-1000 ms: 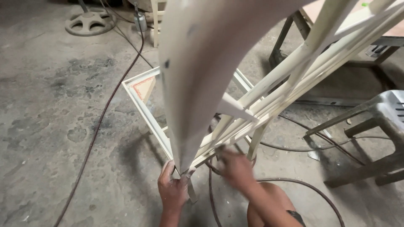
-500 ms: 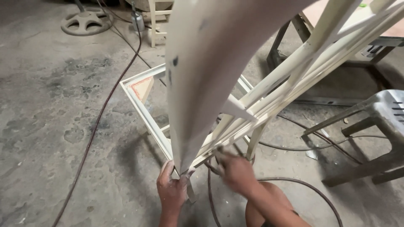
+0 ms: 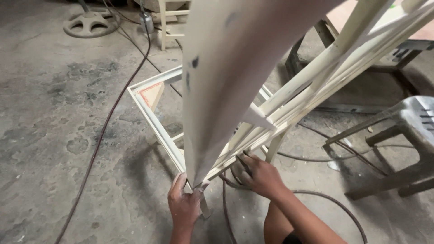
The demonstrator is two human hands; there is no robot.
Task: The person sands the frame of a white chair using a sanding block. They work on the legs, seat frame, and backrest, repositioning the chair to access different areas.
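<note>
Both hands working at the cream chair frame (image 3: 253, 122), lower centre.
Left hand (image 3: 184, 205) is clasping its lower corner, fingers curled; right hand (image 3: 261, 175) is pressing a rail, fingers half closed.

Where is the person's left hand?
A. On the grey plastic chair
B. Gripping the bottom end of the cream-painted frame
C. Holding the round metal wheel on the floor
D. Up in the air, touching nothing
B: the left hand is wrapped around the bottom tip of the cream-painted frame, low near the concrete floor.
</note>
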